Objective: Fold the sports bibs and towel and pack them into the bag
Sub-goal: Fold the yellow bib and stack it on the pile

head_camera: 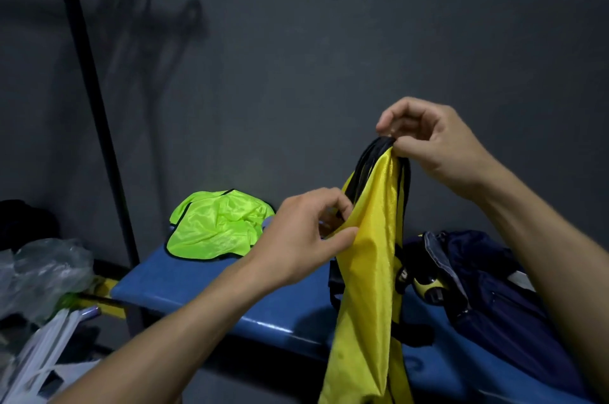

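Observation:
A yellow bib (pixel 365 271) with black trim hangs in the air over the blue bench (pixel 204 298). My right hand (pixel 435 146) pinches its black-edged top between thumb and fingers. Lower down, my left hand (pixel 306 235) pinches the bib's left edge. A crumpled neon-green bib (pixel 217 225) lies on the bench's far left end. At the bench's right end sits a dark navy bag (pixel 494 298), open, with black and yellow items (pixel 425 285) at its mouth. I see no towel.
A dark pole (pixel 95 100) stands by the grey wall to the left of the bench. Plastic bags (pixel 43 271) and white packaging (pixel 43 360) are piled on the floor at lower left. Something black (pixel 23 222) sits at the far left.

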The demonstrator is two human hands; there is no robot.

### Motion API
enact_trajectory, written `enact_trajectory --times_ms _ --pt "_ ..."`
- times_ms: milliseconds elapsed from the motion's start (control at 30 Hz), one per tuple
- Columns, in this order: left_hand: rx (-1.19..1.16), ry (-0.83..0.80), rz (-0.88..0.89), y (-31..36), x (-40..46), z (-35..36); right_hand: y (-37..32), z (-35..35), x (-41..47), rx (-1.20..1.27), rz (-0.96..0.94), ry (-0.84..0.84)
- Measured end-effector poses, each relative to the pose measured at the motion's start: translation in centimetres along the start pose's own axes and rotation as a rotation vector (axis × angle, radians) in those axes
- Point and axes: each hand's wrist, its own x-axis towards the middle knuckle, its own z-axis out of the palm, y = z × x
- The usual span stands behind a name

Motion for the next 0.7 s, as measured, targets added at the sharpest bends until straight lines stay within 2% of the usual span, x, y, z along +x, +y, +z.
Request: enact_trajectory --times_ms 167,267,400,700 --pt "0.511 0.075 0.169 -0.3 -0.6 0.7 1.4 1.1 -0.6 0.008 0.002 0.067" --pt "0.707 0.160 0.187 -1.1 -0.5 0.6 1.8 1.2 -1.1 0.033 0.041 0.082" --pt "0.730 0.201 0.144 -1.3 -0.3 -0.2 1.9 1.2 -1.4 0.067 0.065 0.087" --pt "0.641 0.089 0.060 -2.3 0.2 -2.0 2.2 1.2 -1.5 0.060 0.049 0.071"
